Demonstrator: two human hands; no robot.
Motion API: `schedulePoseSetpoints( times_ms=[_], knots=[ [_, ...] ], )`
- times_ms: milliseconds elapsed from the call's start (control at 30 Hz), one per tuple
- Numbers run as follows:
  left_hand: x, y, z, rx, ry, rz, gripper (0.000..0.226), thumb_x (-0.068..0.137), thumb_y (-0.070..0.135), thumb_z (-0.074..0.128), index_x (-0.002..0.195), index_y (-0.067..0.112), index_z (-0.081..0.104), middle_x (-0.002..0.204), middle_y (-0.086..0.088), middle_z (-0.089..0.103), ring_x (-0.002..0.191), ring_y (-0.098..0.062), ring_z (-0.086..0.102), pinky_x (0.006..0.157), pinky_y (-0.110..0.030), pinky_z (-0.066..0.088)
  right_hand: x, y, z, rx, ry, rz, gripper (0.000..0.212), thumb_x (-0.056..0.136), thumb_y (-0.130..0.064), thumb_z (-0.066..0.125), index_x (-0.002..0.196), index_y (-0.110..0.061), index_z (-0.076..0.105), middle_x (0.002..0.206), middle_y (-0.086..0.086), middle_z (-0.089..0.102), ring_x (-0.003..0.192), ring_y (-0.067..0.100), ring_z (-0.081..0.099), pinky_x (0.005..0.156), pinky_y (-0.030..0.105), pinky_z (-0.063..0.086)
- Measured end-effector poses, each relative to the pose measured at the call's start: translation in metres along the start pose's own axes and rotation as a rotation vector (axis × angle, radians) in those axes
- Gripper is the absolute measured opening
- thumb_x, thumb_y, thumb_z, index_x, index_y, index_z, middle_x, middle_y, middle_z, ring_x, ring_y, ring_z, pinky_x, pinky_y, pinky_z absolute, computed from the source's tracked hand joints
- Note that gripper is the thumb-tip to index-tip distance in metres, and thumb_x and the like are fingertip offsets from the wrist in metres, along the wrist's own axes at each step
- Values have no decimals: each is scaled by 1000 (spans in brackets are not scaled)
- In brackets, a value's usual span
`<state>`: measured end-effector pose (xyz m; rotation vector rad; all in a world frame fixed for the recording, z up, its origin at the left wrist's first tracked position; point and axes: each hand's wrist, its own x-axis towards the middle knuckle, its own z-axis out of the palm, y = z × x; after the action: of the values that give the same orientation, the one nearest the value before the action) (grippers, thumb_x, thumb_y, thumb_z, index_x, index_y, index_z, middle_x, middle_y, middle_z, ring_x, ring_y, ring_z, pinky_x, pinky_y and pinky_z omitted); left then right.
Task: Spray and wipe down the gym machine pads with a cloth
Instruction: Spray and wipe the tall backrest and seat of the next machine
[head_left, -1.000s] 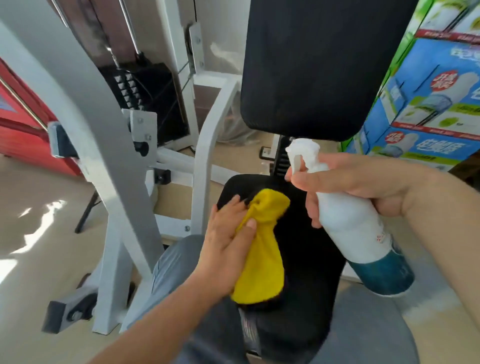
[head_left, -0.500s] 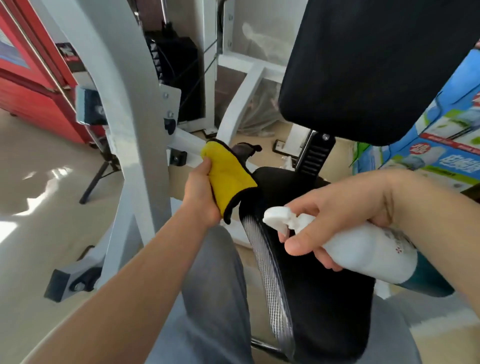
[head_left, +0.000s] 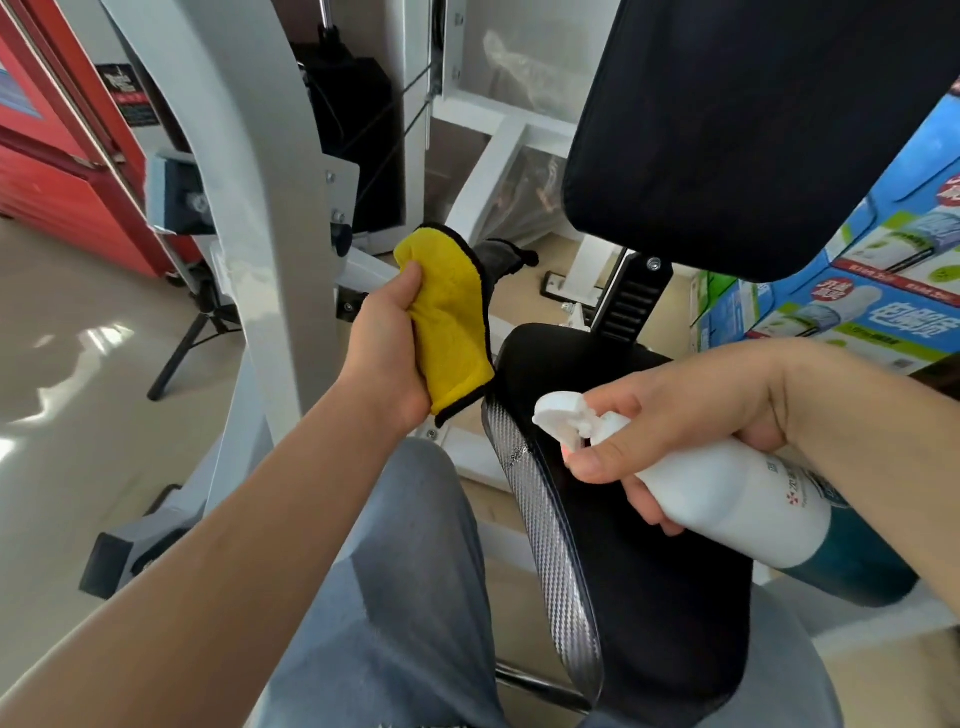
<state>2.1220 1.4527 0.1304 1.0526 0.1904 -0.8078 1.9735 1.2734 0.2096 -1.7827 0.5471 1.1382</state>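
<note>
Single head-worn wide-angle view, facing forward and down; close over black seat pad (head_left: 649, 545), back pad (head_left: 753, 130) looming upper right.

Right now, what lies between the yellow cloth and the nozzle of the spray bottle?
Head view: only the corner of the black seat pad, with its silver edge strip, lies between the yellow cloth and the spray bottle nozzle.

Right edge: stacked blue printed cartons (head_left: 883, 291). Left edge: red door (head_left: 62, 171), black poster (head_left: 127, 93) beside it. Below: glossy beige floor (head_left: 78, 415), black stand legs (head_left: 182, 348) resting on it.
</note>
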Motion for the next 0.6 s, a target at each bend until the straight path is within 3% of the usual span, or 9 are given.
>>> schedulePoseSetpoints(
  times_ms=[133,233,300,367,433,467,500,600],
  knots=[
    [-25,-16,-3,62,49,65,44,100,50,58,137,28,65,120,-2,77,107,-26,75,94,-48,56,-2,8,-3,50,1,-51,64,73,-53,90,122,-23,63,84,16,78,77,33,76,80,42,64],
    [-67,-45,-5,201,-5,264,31,104,54,50,129,44,65,123,19,74,119,-8,68,107,-42,49,-6,14,-6,81,-17,-103,73,73,-49,90,132,-19,60,85,16,78,80,34,76,77,41,64],
    [-113,-85,-3,354,-184,425,34,103,60,45,134,53,57,137,37,58,136,7,49,116,-31,38,-10,18,-9,122,-29,-145,74,69,-52,98,129,-24,64,85,16,78,81,33,76,78,42,64],
    [-143,-123,-1,493,-327,548,44,102,63,44,146,57,47,159,39,30,153,6,18,126,-28,17,-14,22,-11,185,-33,-184,69,55,-59,105,111,-32,74,86,18,77,79,34,77,76,43,65],
    [-116,-137,1,639,-332,603,43,105,51,42,147,59,44,168,33,9,158,0,-6,129,-39,1,-19,27,-14,235,23,-207,84,43,-61,107,110,-23,73,86,21,76,74,32,77,71,42,67],
    [-89,-131,4,717,-292,580,42,105,47,40,142,65,45,168,33,7,157,-1,-9,129,-44,0,-22,30,-15,241,52,-211,93,41,-62,107,115,-18,68,85,20,76,74,31,77,71,42,67],
    [-63,-120,11,788,-241,552,39,105,44,40,136,65,51,167,30,13,158,-3,-2,130,-45,3,-25,30,-16,228,68,-218,99,43,-64,106,119,-17,64,84,18,77,76,31,76,75,43,67],
    [11,-76,35,888,-137,377,32,106,29,48,130,35,69,154,15,45,142,-8,38,118,-32,26,-32,32,-17,223,131,-252,112,47,-69,103,136,-21,55,84,17,77,82,34,74,87,51,61]
  ],
)
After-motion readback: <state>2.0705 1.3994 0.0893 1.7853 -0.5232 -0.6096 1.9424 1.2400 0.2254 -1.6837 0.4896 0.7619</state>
